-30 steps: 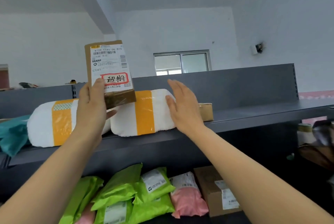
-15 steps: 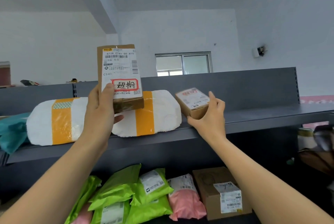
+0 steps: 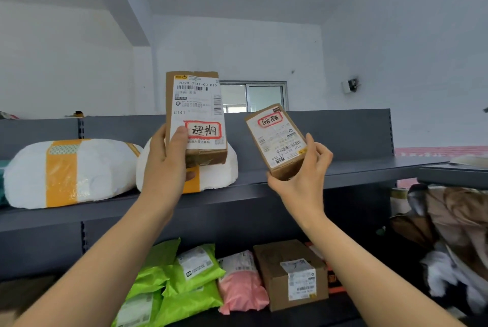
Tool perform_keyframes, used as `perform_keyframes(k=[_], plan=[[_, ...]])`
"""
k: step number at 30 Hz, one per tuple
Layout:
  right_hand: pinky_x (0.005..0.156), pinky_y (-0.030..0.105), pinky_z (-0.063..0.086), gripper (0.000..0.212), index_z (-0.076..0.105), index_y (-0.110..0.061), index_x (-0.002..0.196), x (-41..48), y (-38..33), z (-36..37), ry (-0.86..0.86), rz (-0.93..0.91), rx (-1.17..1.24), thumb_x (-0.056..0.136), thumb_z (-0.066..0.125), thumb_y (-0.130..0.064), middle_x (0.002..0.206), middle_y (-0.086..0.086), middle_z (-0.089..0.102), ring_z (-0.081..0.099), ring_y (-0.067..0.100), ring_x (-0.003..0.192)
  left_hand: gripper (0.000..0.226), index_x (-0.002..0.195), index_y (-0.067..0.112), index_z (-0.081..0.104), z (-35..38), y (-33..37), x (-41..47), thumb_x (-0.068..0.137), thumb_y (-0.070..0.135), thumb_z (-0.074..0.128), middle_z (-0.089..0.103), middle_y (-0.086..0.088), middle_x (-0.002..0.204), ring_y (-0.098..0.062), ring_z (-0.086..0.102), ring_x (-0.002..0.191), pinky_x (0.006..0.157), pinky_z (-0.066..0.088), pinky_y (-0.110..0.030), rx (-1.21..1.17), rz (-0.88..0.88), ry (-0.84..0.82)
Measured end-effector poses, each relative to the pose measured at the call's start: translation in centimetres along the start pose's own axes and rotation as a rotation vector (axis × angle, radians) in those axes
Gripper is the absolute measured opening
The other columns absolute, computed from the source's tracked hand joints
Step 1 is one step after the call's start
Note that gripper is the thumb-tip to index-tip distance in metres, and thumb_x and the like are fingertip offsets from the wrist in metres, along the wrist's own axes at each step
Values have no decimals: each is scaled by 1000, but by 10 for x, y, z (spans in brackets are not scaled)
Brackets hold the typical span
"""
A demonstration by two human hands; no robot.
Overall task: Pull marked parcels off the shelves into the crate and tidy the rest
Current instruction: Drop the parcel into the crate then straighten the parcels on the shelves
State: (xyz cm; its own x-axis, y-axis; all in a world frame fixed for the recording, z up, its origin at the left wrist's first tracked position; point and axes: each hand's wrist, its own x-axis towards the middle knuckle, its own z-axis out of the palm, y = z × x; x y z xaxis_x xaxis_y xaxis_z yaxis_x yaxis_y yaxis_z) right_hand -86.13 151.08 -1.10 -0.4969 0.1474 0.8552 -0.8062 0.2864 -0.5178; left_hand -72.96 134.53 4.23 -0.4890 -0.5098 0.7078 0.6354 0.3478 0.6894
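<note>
We see a dark grey metal upper shelf [image 3: 343, 171] with a raised back panel [image 3: 343, 131]. On it lie two bulging white plastic-wrapped bundles banded with orange tape: the left bundle [image 3: 87, 168] and, just beside it toward the middle, the middle bundle [image 3: 230, 168]. Whether they touch we cannot tell. The dark lower shelf [image 3: 303, 316] carries overlapping lime-green plastic mailer bags [image 3: 192, 277], a pink plastic mailer bag [image 3: 241, 288] against them, and a brown cardboard box with a white label [image 3: 280, 271] on the right.
</note>
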Motion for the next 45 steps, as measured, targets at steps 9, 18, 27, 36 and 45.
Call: perform_keyframes(k=[9,18,27,36,45], plan=[[75,-15,19,110,14,-14,149,-19,-18,-47,89,65,-26,66,86,-21,130,-3,21,23,-16,99,27,124,37,38,21,-9,-25,98,33,42,58,22,108,13,62,84,55,50,-11,-94,22,-239],[81,-12,14,107,16,-16,149,-92,-63,-91,290,163,-338,67,84,-22,141,5,24,17,-16,102,39,134,34,34,24,-37,-63,96,35,44,56,14,120,9,61,88,57,50,-14,-276,-70,-572],[98,22,27,96,23,-27,147,-261,-118,-134,343,463,-517,71,80,-14,135,-8,33,30,1,119,54,138,36,34,-28,-108,-157,89,48,54,53,8,129,-8,59,110,90,53,-36,-362,-335,-854],[95,21,31,84,29,-21,146,-406,-205,-236,724,739,-755,77,76,-19,141,-1,39,38,5,121,48,140,27,35,-55,-124,-323,95,34,51,58,5,118,-1,59,88,62,50,-20,-369,-739,-1178],[101,29,37,85,36,-27,141,-528,-279,-326,821,932,-873,69,82,-20,130,-11,42,41,9,122,46,137,30,38,-39,-54,-445,94,38,52,58,5,117,-3,57,94,70,51,-27,-359,-790,-1431]])
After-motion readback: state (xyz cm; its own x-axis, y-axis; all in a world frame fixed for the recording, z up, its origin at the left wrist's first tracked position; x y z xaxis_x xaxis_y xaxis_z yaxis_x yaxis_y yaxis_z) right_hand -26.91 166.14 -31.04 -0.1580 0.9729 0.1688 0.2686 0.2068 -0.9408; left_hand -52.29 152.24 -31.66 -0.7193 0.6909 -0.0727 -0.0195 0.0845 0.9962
